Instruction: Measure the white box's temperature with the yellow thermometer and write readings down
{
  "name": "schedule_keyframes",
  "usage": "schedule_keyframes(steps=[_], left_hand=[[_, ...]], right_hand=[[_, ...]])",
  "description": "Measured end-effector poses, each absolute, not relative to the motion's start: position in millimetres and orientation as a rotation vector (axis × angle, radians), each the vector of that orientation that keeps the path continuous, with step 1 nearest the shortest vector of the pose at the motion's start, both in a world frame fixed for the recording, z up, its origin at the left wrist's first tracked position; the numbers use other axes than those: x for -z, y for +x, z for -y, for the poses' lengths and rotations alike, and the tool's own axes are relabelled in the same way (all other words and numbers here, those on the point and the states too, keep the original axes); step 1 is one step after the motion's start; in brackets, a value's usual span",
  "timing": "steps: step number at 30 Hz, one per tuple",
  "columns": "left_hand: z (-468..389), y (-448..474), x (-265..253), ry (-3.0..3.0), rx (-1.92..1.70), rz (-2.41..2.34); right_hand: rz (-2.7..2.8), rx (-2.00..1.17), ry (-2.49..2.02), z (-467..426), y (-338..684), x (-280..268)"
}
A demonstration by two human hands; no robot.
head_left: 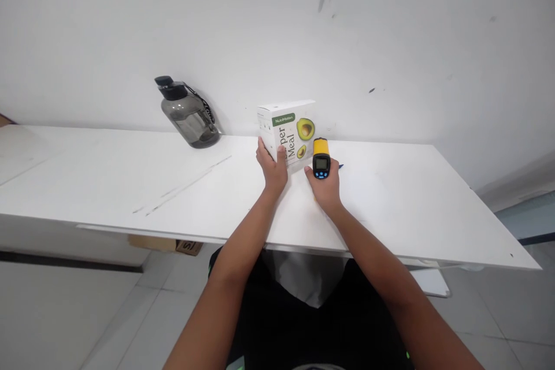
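A white carton (284, 127) with a green label and avocado pictures stands upright on the white table, near the wall. My left hand (274, 169) grips its lower left side, thumb on the front face and fingers along the side. In my right hand (327, 188) is a yellow and black infrared thermometer (321, 159), its small screen and blue buttons facing me. The thermometer's front end points away, toward the wall, just right of the carton. My right fingers wrap its handle, which is mostly hidden.
A grey translucent water bottle (188, 115) with a black lid stands at the back left, near the wall. The white table (108, 179) runs along the wall, its right end angled. A blue pointed thing (341, 166) shows beside my right hand. Below lies a cardboard box (162, 243).
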State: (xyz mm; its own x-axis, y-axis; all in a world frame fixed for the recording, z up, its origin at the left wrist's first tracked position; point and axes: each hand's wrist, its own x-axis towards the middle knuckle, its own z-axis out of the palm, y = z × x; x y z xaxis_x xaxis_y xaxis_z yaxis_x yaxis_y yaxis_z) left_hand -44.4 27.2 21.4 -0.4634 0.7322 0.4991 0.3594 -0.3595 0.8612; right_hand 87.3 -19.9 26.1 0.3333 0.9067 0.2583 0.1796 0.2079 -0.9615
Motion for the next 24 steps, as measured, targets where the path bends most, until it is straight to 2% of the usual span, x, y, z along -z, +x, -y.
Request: schedule_keyframes(steps=[8, 24], left_hand=[[-39.0, -49.5, -18.1, 1.183, -1.935, -1.542], [-36.3, -47.2, -18.1, 1.242, -1.926, -1.526]], right_hand=[[1.06, -0.812, -1.309, 10.1, 92.1, -15.6], [1.053, -0.826, -1.306, 10.2, 90.5, -15.9]])
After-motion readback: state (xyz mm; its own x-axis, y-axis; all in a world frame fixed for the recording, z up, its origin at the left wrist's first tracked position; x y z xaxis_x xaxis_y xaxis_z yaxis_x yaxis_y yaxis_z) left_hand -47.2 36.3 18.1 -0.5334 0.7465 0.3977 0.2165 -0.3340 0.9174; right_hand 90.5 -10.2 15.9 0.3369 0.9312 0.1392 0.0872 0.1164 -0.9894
